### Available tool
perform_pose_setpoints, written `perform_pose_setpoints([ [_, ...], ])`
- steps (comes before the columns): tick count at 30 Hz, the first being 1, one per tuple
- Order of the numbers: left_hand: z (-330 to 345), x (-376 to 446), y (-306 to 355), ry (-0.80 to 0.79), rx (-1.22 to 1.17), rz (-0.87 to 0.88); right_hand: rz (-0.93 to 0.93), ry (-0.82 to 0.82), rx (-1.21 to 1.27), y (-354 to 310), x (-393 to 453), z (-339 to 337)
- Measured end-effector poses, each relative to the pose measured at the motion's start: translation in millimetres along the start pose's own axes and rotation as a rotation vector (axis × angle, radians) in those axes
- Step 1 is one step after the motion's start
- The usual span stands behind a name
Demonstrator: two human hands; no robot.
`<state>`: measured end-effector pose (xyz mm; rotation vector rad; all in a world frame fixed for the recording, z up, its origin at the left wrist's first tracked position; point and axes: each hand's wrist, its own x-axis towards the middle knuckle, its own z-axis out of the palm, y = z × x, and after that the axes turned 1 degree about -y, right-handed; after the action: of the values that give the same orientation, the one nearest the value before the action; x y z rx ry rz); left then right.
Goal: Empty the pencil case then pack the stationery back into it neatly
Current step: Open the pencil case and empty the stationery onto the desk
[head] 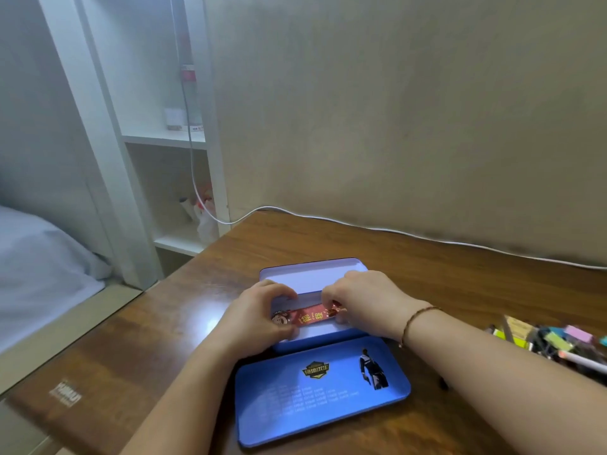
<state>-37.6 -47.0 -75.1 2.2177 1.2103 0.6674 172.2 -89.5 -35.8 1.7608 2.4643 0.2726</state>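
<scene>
The open blue pencil case [315, 277] sits near the middle of the surface [460, 290], its lid [322, 389] flat toward the near edge. Both hands hold a red strip [312, 318] over the tray: the left hand [259, 311] has its grip clamped on one end, the right hand [358, 300] on the other. Best to lay it flat along a tray wall, leaving room for the stationery pile [551, 339] at the right edge.

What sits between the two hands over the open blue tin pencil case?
In the head view, a red strip with gold characters spans the gap: left hand pinches one end, right hand the other, above the blue tin pencil case.
</scene>
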Motion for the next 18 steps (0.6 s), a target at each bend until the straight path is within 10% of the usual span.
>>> perform_pose_setpoints([
  [9,2,3,1,0.021,-0.012,-0.016,-0.012,0.111,0.157,-7,-9,-1],
  [14,3,3,0,0.021,-0.026,0.001,0.466,0.411,0.471,42,-35,1],
  [18,2,3,0,0.017,-0.027,0.01,0.551,0.181,0.511,51,-46,11],
])
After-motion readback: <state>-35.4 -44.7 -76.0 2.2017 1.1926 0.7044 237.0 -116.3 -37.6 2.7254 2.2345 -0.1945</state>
